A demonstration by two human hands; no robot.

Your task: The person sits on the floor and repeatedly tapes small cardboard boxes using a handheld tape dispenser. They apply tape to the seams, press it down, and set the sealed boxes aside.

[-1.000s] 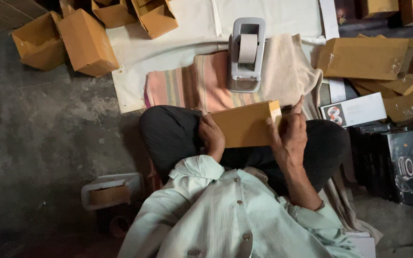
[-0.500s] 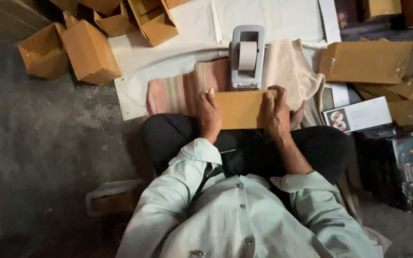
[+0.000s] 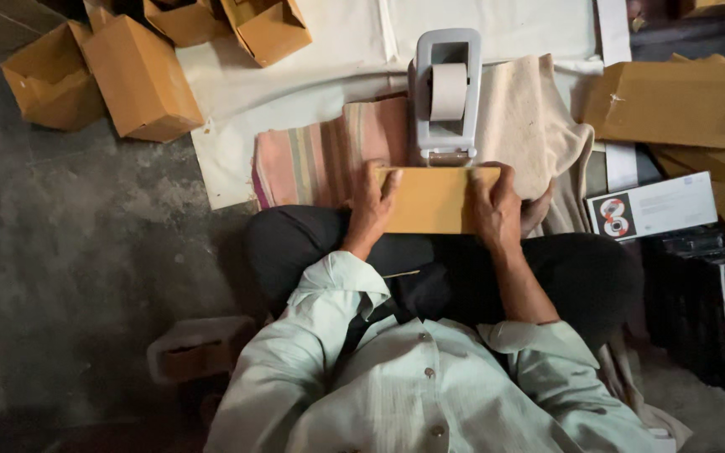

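Both hands clamp the box (image 3: 434,200): left hand (image 3: 371,205) on its left end, right hand (image 3: 497,210) on its right end. Box long axis runs left-right, just below the tape dispenser (image 3: 446,96), top edge touching its cutter end. Hands equally near the dispenser.

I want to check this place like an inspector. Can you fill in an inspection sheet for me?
Surface: grey concrete floor, white sheet, striped cloth.
Job's things: flat brown cardboard box; grey tape dispenser touching its far edge.
Clutter: open brown cartons, folded cardboard stack, white printed box.
Grippers: left hand and right hand hold the box ends.
Cables: nothing seen.
Surroundings: black boxes.
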